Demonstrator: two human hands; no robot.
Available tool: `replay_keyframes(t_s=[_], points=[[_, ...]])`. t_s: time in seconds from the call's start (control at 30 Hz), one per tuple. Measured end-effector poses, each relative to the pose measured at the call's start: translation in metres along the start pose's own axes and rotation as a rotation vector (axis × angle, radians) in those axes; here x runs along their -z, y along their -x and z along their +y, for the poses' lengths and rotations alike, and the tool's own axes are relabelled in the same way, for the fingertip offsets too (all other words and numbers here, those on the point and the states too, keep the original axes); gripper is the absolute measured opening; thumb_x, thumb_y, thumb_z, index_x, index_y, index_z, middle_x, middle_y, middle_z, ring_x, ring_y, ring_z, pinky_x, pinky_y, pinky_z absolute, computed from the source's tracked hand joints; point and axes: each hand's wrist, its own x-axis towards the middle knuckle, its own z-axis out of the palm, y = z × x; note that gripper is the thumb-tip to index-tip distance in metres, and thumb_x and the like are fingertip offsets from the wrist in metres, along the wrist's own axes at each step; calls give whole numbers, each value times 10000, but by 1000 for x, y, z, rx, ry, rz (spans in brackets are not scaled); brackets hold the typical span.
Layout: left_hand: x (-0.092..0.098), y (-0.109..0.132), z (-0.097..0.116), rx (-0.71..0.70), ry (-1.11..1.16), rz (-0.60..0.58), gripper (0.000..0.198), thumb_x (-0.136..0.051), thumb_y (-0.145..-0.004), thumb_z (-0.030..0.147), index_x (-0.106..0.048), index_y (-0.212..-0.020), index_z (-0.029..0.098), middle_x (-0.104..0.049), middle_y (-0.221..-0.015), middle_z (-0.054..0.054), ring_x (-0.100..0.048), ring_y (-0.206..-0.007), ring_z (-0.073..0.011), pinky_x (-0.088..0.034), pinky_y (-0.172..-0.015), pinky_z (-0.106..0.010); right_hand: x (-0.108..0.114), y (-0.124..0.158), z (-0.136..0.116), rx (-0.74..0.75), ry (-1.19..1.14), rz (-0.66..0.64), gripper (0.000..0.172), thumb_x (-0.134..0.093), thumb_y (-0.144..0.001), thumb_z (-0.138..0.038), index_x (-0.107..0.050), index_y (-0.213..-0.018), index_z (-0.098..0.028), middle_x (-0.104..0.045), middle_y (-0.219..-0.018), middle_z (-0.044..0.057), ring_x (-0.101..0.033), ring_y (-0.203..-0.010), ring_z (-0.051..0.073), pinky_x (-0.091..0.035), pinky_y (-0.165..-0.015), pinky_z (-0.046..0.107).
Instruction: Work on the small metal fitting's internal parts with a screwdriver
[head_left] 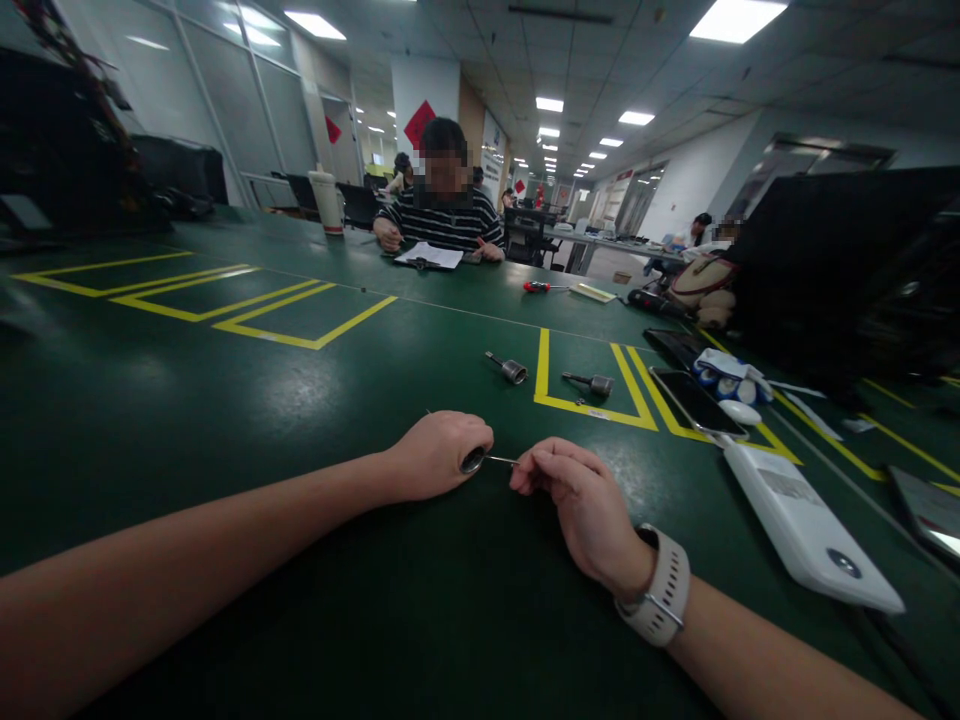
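Observation:
My left hand (437, 455) is closed in a fist around a small metal cylinder part (473, 460) whose thin pin sticks out to the right. My right hand (574, 495), with a white watch on its wrist, pinches the end of that pin (501, 460). Both hands rest low over the green table (225, 400). Two similar metal parts lie farther away: one (511, 369) just left of a yellow-taped box, the other (595, 383) inside it.
A white device (806, 520), two phones (694, 400) and small blue-white items (724, 378) lie to the right. A red-handled screwdriver (537, 287) lies farther back. A person in a striped shirt sits across the table with papers (429, 256). A tall cup (328, 200) stands at the far left.

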Motion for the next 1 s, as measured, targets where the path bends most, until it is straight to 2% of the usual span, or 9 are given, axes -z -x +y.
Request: replay_keyframes(t_s=[0.17,0.37,0.57,0.73,1.0], points=[[1,0,1,19,-5,-13,74,-517,-722,93,-518,-702,164,-551,-697,-4,-512,-649,-137,-363,-579,-245,2,0,2,28,-25,20,183,-514,-750,-210,-640,-625,-169,-594,-583,17,-518,-598,151,-388,-619,299],[1,0,1,17,-2,-17,79,-509,-734,94,-516,-694,162,-557,-703,-6,-515,-653,-136,-369,-588,-245,3,1,2,55,-27,51,175,-516,-747,-214,-630,-619,-177,-592,-583,4,-519,-599,143,-385,-620,292],[2,-1,2,28,-5,-30,88,-523,-717,87,-512,-677,164,-553,-689,-3,-512,-650,-139,-366,-578,-245,5,1,5,109,89,118,197,-504,-743,-211,-592,-570,-179,-536,-525,-12,-477,-540,134,-354,-562,283],[1,0,0,22,21,-27,81,-514,-734,101,-512,-685,165,-561,-706,-5,-517,-662,-137,-371,-589,-243,7,2,8,153,134,137,195,-502,-750,-225,-584,-577,-185,-530,-552,-12,-472,-554,134,-359,-558,276],[1,0,-1,36,37,-29,55,-522,-735,119,-516,-710,168,-566,-718,-9,-522,-673,-144,-373,-598,-244,2,5,1,115,380,97,212,-481,-789,-228,-562,-597,-186,-514,-565,-20,-476,-570,134,-366,-554,271]])
